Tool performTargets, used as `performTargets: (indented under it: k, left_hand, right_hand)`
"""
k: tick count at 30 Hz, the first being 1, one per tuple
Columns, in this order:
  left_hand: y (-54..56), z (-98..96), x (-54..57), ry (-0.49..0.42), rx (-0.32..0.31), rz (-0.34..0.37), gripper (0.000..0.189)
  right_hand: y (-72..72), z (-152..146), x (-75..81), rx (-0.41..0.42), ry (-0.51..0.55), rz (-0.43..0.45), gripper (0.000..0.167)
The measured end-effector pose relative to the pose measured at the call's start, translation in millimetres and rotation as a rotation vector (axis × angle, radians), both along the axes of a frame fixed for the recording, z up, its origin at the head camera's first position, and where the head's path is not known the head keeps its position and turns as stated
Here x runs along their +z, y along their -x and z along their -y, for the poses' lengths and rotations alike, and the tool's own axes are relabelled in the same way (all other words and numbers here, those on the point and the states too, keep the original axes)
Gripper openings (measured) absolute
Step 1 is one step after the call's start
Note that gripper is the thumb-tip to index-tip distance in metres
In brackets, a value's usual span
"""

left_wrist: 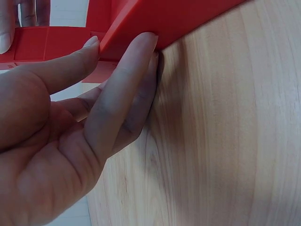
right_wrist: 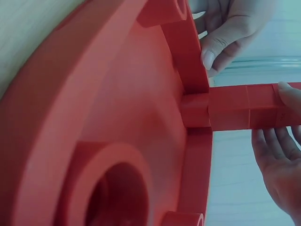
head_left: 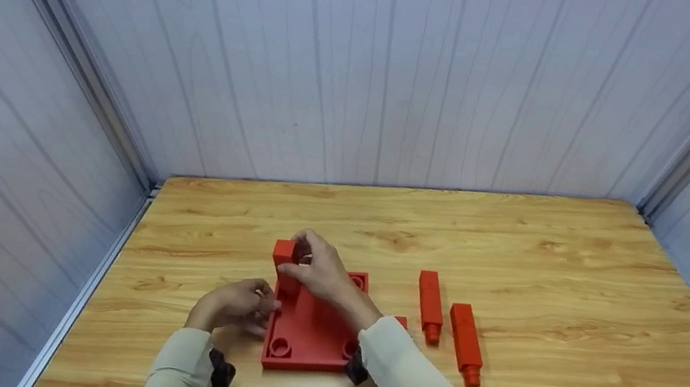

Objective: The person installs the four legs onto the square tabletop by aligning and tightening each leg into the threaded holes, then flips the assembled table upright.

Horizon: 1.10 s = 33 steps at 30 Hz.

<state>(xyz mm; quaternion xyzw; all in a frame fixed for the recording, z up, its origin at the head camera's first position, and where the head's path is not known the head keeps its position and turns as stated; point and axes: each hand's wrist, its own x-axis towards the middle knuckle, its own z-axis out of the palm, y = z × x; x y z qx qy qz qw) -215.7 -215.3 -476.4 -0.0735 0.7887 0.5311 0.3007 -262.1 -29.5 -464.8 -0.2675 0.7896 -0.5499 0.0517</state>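
A red square board with a raised rim and round corner sockets lies on the table. My right hand grips a square red leg between thumb and fingers, upright at the board's far left corner. In the right wrist view the leg's round end meets that corner, close against the rim. My left hand holds the board's left edge. Its thumb touches the rim and its other fingertips press the outer wall, in the left wrist view. The near left socket is bare.
Two red legs with round ends lie right of the board. Another red piece shows partly behind my right forearm. The wooden table runs back to a pale panelled wall, with side walls left and right.
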Motion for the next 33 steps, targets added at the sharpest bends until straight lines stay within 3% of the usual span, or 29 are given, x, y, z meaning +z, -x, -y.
performTargets:
  k: [14, 24, 33]
  left_hand:
    - [-0.1, -5.6, 1.6, 0.025, 0.008, 0.003, 0.017]
    - [0.1, -5.7, 0.4, 0.033, 0.011, -0.014, 0.013]
    - [-0.3, -8.3, 3.3, 0.1, -0.003, -0.028, 0.011]
  right_hand:
    - [-3.2, 2.9, 2.7, -0.021, -0.041, -0.047, 0.029]
    - [-7.8, 5.4, 0.2, -0.068, -0.089, -0.136, 0.028]
    - [-8.7, 6.2, 0.2, -0.078, -0.083, -0.153, 0.028]
